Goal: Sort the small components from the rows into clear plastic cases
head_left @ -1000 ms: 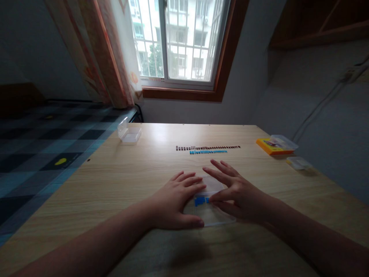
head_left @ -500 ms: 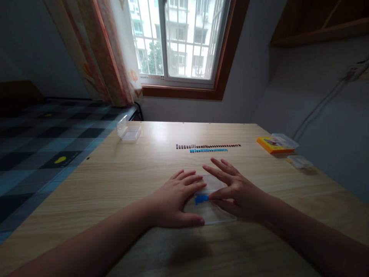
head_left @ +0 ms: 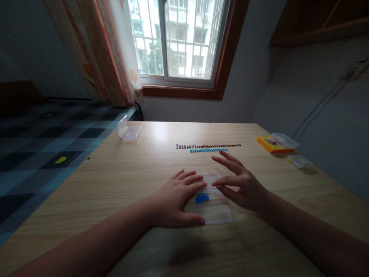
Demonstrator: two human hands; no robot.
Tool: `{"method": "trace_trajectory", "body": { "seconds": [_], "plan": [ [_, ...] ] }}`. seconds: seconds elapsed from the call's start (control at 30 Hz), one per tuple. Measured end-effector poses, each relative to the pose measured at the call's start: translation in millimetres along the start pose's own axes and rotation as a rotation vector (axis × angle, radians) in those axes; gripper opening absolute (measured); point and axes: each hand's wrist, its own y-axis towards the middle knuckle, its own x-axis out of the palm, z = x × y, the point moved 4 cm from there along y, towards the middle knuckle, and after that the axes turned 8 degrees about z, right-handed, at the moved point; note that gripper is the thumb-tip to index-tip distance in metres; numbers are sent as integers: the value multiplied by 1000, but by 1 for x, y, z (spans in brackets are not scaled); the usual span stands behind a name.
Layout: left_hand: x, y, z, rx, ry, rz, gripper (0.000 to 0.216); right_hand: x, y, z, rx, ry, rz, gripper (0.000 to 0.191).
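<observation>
A clear plastic box point(head_left: 216, 215) lies on the table with its lid point(head_left: 211, 178) folded back away from me. Small blue pieces point(head_left: 201, 198) sit together in its far left corner. My left hand point(head_left: 181, 198) lies spread across the box's left side, fingers over the lid and thumb at the near edge. Above the box's right side is my right hand point(head_left: 240, 188), thumb and index fingertips pinched together, other fingers stretched forward. Whatever may be between those fingertips is too small to make out. Beyond the hands run a row of dark pieces point(head_left: 207, 146) and a shorter blue row point(head_left: 208, 151).
An open clear box point(head_left: 130, 133) stands at the table's far left. On the right are a yellow-orange box point(head_left: 270, 145) with a clear container point(head_left: 285, 141) and a small clear case point(head_left: 300, 161). A bed point(head_left: 72, 142) adjoins the table's left; a window is ahead.
My right hand has lifted away from the blue pieces in the box, moving forward and slightly right. My left hand has stayed in place on the box.
</observation>
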Motion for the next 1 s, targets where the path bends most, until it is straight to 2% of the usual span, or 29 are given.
{"method": "trace_trajectory", "body": {
  "seconds": [0.17,0.27,0.33,0.53,0.83,1.0],
  "plan": [
    [-1,0,0,-5,-16,12,92,5,-5,40,267,52,159,17],
    [-2,1,1,-15,-23,15,92,15,-8,59,403,121,179,22],
    [-2,1,2,-21,-24,10,93,21,-6,65,441,158,170,25],
    [-3,0,3,-19,-32,15,92,42,17,73,336,116,123,27],
    [-3,-1,3,-16,-43,19,90,95,70,102,228,-77,62,20],
    [-3,-2,3,-13,-57,26,88,107,78,103,207,-124,20,19]
  ]
}}
